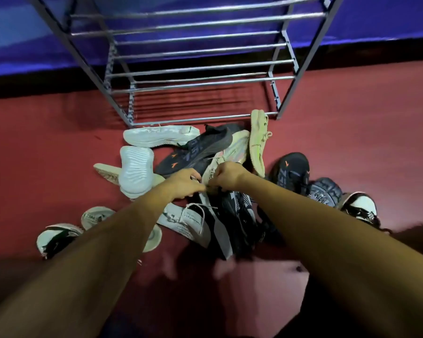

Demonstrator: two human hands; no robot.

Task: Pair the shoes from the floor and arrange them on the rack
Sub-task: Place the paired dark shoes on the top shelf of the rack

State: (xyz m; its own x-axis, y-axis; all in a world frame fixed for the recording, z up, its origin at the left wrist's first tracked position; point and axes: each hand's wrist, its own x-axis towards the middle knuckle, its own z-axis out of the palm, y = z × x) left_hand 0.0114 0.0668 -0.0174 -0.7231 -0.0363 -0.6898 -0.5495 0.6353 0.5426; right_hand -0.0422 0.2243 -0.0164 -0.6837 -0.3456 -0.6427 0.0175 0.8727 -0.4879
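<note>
Nothing is stowed yet: the rack (193, 54) stands bare while every shoe lies jumbled on the floor (352, 142) in front of it, and there the left hand (183, 182) and right hand (228, 175) both pinch the pale shoe (211, 172) in the pile's middle.

A dark red floor (352, 142) was seen, with a metal rack (195, 67) standing on it against a blue wall. A pile of shoes (205, 167) was heaped on the floor just before the rack: a white shoe (156, 136) lay on its side, another was turned sole-up (136, 172), a dark shoe (292, 170) sat to the right, and black-and-white shoes (360, 208) (56, 237) were placed at either edge.
</note>
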